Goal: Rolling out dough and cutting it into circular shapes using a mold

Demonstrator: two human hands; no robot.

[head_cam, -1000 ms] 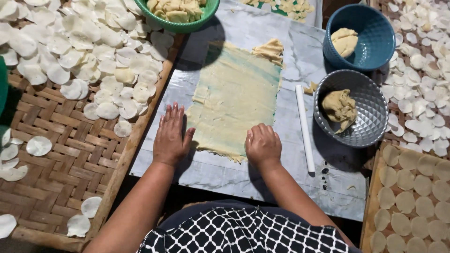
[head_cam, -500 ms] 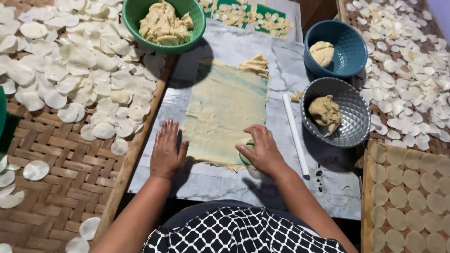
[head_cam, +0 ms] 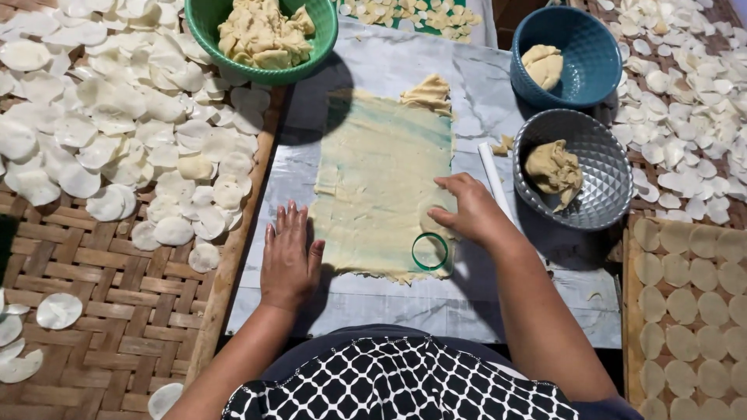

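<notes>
- The left hand [head_cam: 289,257] lies flat, palm down, fingers spread, on the plastic-covered worktop [head_cam: 498,311], touching the left edge of the rolled dough sheet [head_cam: 385,175].
- The right hand [head_cam: 467,210] rests on the lower right part of the dough sheet, fingers loosely curled and apart; it grips nothing that shows.
- A green ring cutter [head_cam: 429,251] sits on the dough sheet near its lower right corner, just beside the right hand; contact between the two cannot be confirmed.
- The dough sheet is a long pale yellow rectangle in the middle of the worktop, with a crumpled fold at its far right corner.
- A thin white rod [head_cam: 493,175] lies on the worktop just right of the dough sheet.
- A silver faceted bowl [head_cam: 603,190] with a dough lump stands right of the rod; a blue bowl [head_cam: 580,35] with dough stands beyond it.
- A green bowl [head_cam: 204,23] of dough scraps stands at the far left corner of the worktop.
- Cut white dough discs [head_cam: 117,124] cover the woven bamboo tray [head_cam: 101,264] on the left.
</notes>
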